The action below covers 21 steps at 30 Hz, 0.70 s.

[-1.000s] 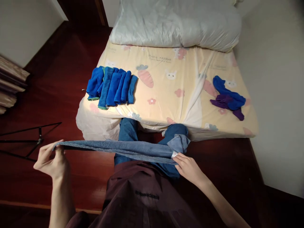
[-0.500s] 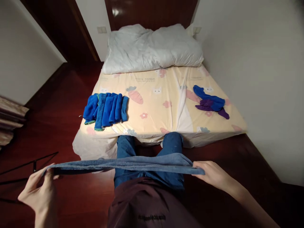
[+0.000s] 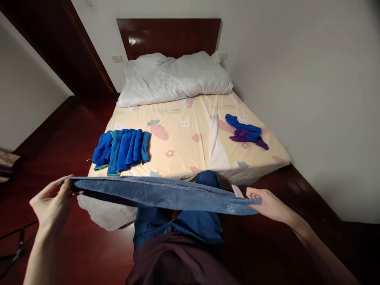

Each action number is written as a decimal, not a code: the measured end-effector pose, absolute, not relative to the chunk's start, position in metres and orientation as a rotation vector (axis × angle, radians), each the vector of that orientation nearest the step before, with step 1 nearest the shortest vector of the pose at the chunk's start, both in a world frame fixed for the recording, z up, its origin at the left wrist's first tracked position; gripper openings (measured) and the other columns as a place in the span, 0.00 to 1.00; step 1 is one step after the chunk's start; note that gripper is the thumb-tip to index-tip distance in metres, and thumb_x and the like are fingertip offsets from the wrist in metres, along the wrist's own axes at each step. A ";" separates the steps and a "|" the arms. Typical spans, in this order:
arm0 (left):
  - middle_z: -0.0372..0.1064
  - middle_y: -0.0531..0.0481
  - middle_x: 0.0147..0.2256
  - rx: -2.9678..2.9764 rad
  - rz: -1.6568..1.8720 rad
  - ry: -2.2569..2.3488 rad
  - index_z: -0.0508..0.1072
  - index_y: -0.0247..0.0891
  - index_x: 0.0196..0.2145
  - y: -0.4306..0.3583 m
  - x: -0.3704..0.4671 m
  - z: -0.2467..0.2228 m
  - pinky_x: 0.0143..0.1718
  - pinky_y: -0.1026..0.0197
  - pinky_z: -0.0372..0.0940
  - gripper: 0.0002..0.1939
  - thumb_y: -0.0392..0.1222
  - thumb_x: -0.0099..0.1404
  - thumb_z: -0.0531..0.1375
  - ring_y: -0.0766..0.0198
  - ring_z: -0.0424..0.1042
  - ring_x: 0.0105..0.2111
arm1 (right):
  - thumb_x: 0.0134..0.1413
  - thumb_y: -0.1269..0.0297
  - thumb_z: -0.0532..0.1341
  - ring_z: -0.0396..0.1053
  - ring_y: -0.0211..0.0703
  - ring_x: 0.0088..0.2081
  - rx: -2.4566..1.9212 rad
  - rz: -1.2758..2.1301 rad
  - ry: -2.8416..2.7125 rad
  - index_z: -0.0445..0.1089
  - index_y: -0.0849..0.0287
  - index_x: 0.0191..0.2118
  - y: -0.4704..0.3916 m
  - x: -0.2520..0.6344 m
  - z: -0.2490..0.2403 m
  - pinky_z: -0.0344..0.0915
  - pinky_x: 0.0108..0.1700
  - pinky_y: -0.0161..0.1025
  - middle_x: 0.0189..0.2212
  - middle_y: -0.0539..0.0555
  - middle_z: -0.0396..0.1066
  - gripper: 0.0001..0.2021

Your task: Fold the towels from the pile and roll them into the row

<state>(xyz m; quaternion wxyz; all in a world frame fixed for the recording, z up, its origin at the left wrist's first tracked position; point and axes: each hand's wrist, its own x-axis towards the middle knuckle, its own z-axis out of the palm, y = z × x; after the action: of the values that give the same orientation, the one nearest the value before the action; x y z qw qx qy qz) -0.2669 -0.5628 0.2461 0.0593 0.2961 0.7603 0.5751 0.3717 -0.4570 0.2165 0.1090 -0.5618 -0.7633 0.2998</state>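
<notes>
A grey-blue towel [image 3: 166, 194] is stretched lengthwise between my two hands, in front of my legs and the near edge of the bed. My left hand [image 3: 53, 202] pinches its left end between thumb and fingers. At the other end, my right hand [image 3: 268, 202] is closed around the corner, beside a small white label [image 3: 237, 191]. On the left side of the bed lies a row of rolled or folded blue towels [image 3: 124, 150], some with green edging. A loose blue cloth [image 3: 246, 128] and a purple cloth [image 3: 241, 135] lie crumpled together on the right.
The bed [image 3: 178, 130] has a yellow sheet printed with carrots and flowers. A white quilt [image 3: 175, 77] is bunched against the dark headboard [image 3: 169, 37]. A wall stands close on the right. A black metal frame [image 3: 20, 241] is on the floor at lower left.
Both hands still grip the towel; its left end has risen and its side now faces me more, showing a label near the right hand. The view has shifted, with more headboard visible.
</notes>
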 end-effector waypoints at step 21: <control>0.69 0.59 0.24 0.675 1.669 2.402 0.73 0.43 0.34 -0.634 -0.305 0.176 0.27 0.59 0.72 0.11 0.51 0.58 0.65 0.65 0.72 0.28 | 0.58 0.49 0.63 0.71 0.47 0.40 -1.450 2.110 -1.857 0.78 0.57 0.43 -0.594 0.316 0.116 0.67 0.43 0.40 0.42 0.56 0.75 0.17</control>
<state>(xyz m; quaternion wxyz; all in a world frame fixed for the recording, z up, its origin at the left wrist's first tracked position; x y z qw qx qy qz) -0.3053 -0.6339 0.1756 0.0697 0.2243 0.7982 0.5547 0.3165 -0.5939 0.1163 -0.0106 -0.4584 -0.5872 0.6670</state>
